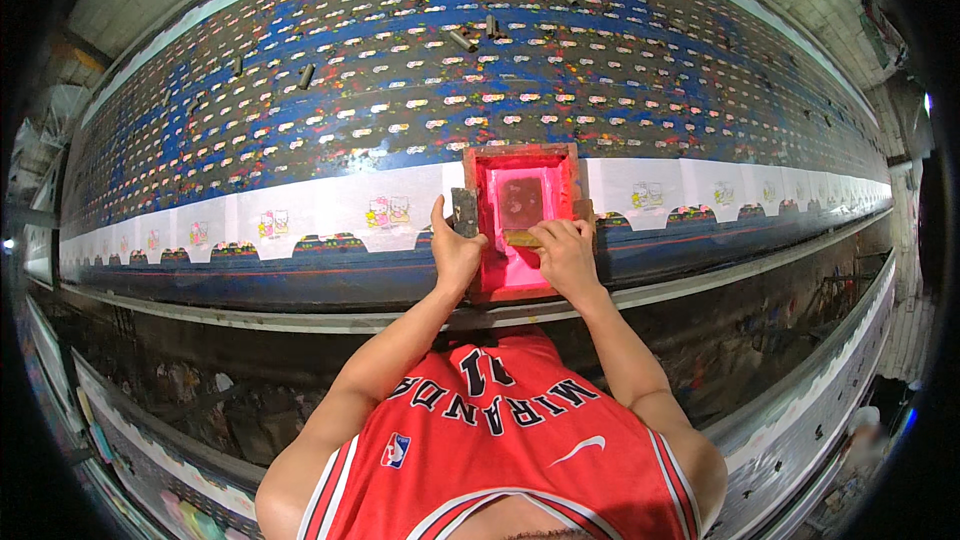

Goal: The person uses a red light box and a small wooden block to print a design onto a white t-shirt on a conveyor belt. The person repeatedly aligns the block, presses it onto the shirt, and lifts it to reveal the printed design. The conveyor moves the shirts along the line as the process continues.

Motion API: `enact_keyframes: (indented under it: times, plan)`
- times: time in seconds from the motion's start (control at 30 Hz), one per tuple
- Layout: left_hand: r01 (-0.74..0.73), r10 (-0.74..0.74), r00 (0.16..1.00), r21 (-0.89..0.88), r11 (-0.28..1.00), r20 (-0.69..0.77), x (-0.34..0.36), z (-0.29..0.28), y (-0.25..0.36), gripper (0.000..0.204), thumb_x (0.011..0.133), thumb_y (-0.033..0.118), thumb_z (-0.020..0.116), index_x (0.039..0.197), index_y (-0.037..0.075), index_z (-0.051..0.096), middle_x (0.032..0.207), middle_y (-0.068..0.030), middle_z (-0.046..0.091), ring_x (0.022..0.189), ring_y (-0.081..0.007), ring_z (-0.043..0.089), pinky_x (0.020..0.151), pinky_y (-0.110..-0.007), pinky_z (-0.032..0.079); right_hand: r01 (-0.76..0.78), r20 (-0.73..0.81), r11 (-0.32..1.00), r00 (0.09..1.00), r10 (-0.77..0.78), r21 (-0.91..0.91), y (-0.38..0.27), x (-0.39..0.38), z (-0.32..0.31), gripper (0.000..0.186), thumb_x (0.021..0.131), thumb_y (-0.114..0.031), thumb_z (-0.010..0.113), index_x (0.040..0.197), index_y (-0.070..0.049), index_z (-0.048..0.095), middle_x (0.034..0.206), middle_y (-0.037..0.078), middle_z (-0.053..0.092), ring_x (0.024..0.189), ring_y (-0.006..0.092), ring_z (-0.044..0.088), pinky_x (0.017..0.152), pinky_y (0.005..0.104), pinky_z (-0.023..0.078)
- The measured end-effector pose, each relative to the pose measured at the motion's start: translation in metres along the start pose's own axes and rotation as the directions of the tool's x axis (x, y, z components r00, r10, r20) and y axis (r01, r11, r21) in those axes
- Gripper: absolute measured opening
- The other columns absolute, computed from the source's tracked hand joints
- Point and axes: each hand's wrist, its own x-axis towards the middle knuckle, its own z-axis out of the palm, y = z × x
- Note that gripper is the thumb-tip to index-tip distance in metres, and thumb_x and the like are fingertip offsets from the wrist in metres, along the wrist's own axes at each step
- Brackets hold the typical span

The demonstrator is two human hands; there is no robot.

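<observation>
A wooden screen printing frame (522,152), smeared red, lies on the table's near side. Bright pink ink (515,268) coats its inside around a darker rectangular mesh window (523,202). My left hand (458,258) is closed on the dark block (464,212) fixed at the frame's left side. Inside the frame, just below the window, my right hand (567,258) grips a yellowish-brown squeegee (521,238) with bent fingers. The squeegee's lower edge is partly hidden by ink and fingers. White fabric panels (340,210) with small printed cartoon figures run along both sides.
The long printing table (330,120) is blue and dark, covered with rows of small printed patches. Several short metal cylinders (462,39) lie on its far part. A pale rail (400,320) borders its near edge. Another table (800,440) stands behind on the right, near a person (862,435).
</observation>
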Motion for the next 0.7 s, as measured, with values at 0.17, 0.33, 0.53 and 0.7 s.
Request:
enact_keyframes:
  times: [0.17,0.33,0.53,0.7]
  plan:
    - [0.087,-0.089,0.996,0.071,0.994,0.022,-0.007,0.02,0.016,0.106,0.07,0.0,0.082,0.161,0.001,0.029,0.115,-0.0261,0.072,0.103,-0.0356,0.072,0.093,-0.043,0.056,0.013,0.017,1.0,1.0,-0.013,0.029,0.026,-0.01,-0.006,0.039,0.079,-0.005,0.074,0.117,-0.01,0.073,0.116,0.005,0.07,0.114,0.0257,0.064,0.102,0.0478,0.039]
    - [0.11,-0.116,0.992,0.102,0.989,0.05,-0.003,0.02,0.019,0.1,0.07,-0.002,0.082,0.158,0.002,0.037,0.117,-0.0238,0.073,0.104,-0.0324,0.072,0.092,-0.041,0.057,0.047,0.019,0.998,0.999,-0.048,0.041,0.033,-0.01,-0.006,0.038,0.079,-0.007,0.076,0.116,-0.011,0.072,0.115,0.004,0.07,0.113,0.0243,0.064,0.101,0.0482,0.04]
    - [0.121,-0.13,0.99,0.126,0.985,0.063,-0.003,0.014,0.036,0.093,0.068,-0.004,0.082,0.153,0.003,0.046,0.119,-0.0194,0.073,0.103,-0.0279,0.072,0.092,-0.039,0.057,0.057,0.042,0.998,0.997,-0.058,0.036,0.032,-0.012,-0.007,0.038,0.079,-0.007,0.075,0.117,-0.011,0.072,0.117,0.004,0.069,0.114,0.0247,0.063,0.102,0.048,0.04]
    - [0.207,-0.207,0.975,0.013,0.978,0.075,0.001,0.012,0.029,0.093,0.066,-0.005,0.083,0.151,0.006,0.047,0.118,-0.0182,0.073,0.103,-0.0257,0.071,0.092,-0.037,0.056,0.067,0.027,0.997,0.997,-0.068,0.044,0.03,-0.013,-0.008,0.039,0.079,-0.007,0.076,0.118,-0.011,0.072,0.117,0.004,0.069,0.114,0.0248,0.063,0.102,0.0476,0.04]
